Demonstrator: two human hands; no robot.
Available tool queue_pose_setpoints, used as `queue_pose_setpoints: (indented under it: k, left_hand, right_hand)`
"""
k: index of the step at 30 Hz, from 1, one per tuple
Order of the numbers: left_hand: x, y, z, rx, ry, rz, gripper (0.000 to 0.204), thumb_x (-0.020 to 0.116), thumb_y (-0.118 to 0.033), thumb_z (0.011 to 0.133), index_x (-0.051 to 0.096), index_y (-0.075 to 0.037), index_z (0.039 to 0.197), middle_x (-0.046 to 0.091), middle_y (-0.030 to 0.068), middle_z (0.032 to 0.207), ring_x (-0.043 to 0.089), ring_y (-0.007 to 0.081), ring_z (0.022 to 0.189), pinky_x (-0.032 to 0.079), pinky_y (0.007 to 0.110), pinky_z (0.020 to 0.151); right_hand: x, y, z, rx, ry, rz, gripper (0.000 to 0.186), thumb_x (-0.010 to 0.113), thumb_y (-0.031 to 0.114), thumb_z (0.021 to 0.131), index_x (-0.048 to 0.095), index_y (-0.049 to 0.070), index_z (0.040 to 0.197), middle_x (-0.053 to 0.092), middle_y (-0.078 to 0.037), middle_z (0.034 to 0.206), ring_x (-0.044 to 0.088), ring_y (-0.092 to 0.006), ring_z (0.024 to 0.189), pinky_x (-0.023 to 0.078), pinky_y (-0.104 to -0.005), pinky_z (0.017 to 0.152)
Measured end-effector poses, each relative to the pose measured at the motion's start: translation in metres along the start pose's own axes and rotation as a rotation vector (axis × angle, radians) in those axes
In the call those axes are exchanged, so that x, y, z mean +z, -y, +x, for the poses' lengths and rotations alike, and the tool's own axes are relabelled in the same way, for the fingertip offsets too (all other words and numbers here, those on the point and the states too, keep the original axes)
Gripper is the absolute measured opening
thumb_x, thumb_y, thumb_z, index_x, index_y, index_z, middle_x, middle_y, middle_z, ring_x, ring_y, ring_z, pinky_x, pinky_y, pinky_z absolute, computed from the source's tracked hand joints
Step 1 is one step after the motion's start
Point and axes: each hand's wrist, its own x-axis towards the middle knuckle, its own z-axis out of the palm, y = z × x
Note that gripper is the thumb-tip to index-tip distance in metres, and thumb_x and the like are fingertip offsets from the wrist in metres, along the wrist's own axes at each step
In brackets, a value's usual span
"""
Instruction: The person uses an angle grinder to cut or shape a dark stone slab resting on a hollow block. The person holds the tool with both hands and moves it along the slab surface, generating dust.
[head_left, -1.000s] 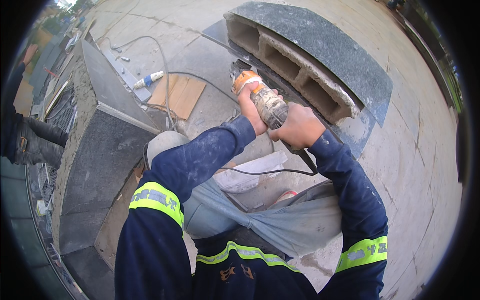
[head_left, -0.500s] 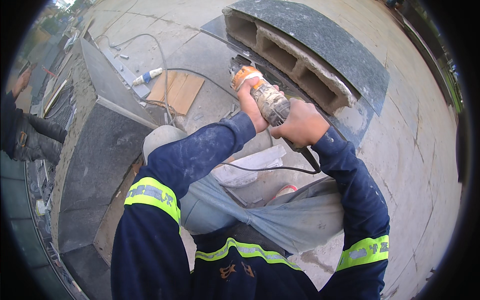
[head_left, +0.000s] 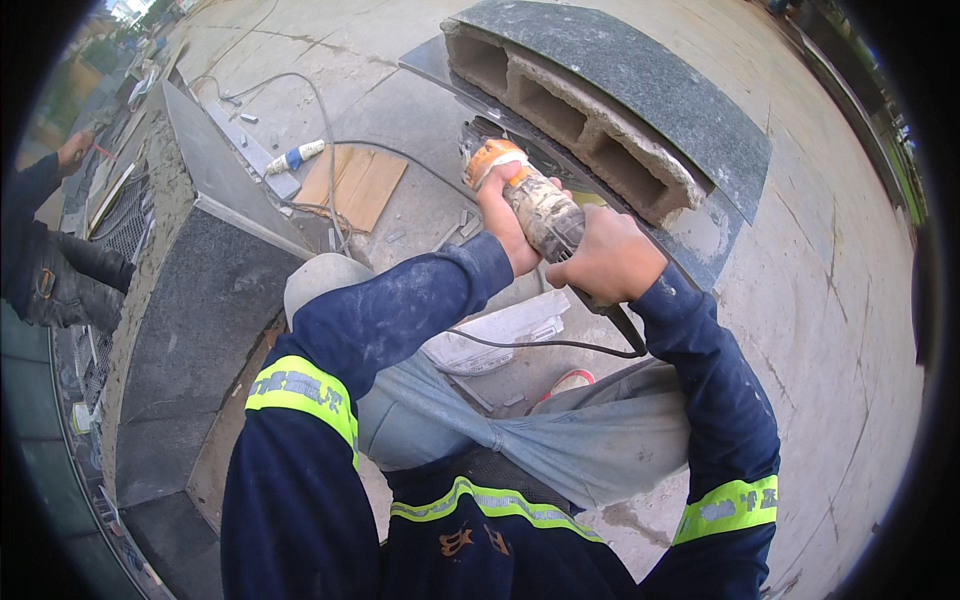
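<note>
Both hands grip an angle grinder [head_left: 548,215] with an orange collar and a dust-caked body. My left hand [head_left: 508,225] is wrapped round its front half, near the orange part. My right hand [head_left: 615,258] is closed on the rear end, where the black cord leaves. The grinder's head sits at the long edge of a dark grey stone slab [head_left: 728,232]; whether the disc touches it cannot be made out. On that slab lies a hollow concrete block [head_left: 545,107], with a second speckled stone slab [head_left: 640,75] on top.
Dark stone panels [head_left: 190,370] line a low wall at my left; a person [head_left: 60,250] is beyond it. A wooden board [head_left: 350,185], a blue-and-white plug connector [head_left: 295,157] and looping cable lie on the concrete floor. A white package [head_left: 500,333] lies by my legs.
The grinder and both hands have shifted very slightly, still at the slab's edge. At far left, the other person's hand and arm have moved to the right.
</note>
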Motion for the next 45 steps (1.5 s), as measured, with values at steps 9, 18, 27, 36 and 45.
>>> queue_pose_setpoints:
  k: [9,18,27,36,45]
  left_hand:
    - [0.004,0.003,-0.003,0.056,0.001,0.045,0.052,0.058,-0.043,0.075,0.047,0.000,0.103,0.057,0.0129,0.086,0.059,0.0288,0.082,0.050,0.042,0.078]
    - [0.002,-0.003,0.004,0.044,-0.022,0.036,0.051,0.058,-0.041,0.075,0.046,-0.001,0.105,0.057,0.0133,0.088,0.059,0.0296,0.082,0.051,0.043,0.077]
    - [0.000,-0.016,0.019,0.069,-0.046,0.044,0.050,0.058,-0.041,0.075,0.047,0.000,0.103,0.057,0.0132,0.087,0.059,0.0291,0.081,0.051,0.042,0.077]
    - [-0.003,-0.019,0.026,0.061,-0.046,0.040,0.052,0.058,-0.043,0.075,0.049,0.001,0.100,0.056,0.0134,0.088,0.058,0.0290,0.084,0.051,0.042,0.078]
    - [-0.001,-0.015,0.018,0.057,-0.037,0.031,0.052,0.060,-0.039,0.074,0.046,-0.003,0.108,0.059,0.0131,0.087,0.061,0.0298,0.079,0.052,0.044,0.076]
  right_hand:
    - [-0.003,0.000,-0.003,-0.008,0.011,0.005,0.063,0.073,0.039,0.056,0.060,-0.013,0.089,0.063,-0.028,0.088,0.063,-0.0379,0.087,0.050,-0.0373,0.080]
    - [-0.005,0.001,0.012,0.026,0.078,0.064,0.060,0.076,0.035,0.054,0.062,-0.012,0.090,0.065,-0.025,0.086,0.066,-0.0338,0.084,0.052,-0.0350,0.077]
    - [0.001,0.002,0.035,0.036,0.052,0.110,0.060,0.078,0.033,0.054,0.063,-0.011,0.093,0.066,-0.022,0.090,0.066,-0.0310,0.088,0.052,-0.0332,0.079]
    - [-0.001,0.005,0.040,0.042,0.059,0.100,0.060,0.078,0.032,0.055,0.062,-0.010,0.096,0.065,-0.022,0.092,0.065,-0.0313,0.091,0.052,-0.0330,0.081]
    - [-0.001,0.003,0.032,0.051,0.069,0.082,0.061,0.077,0.032,0.056,0.060,-0.010,0.097,0.064,-0.023,0.094,0.063,-0.0323,0.094,0.051,-0.0338,0.082]
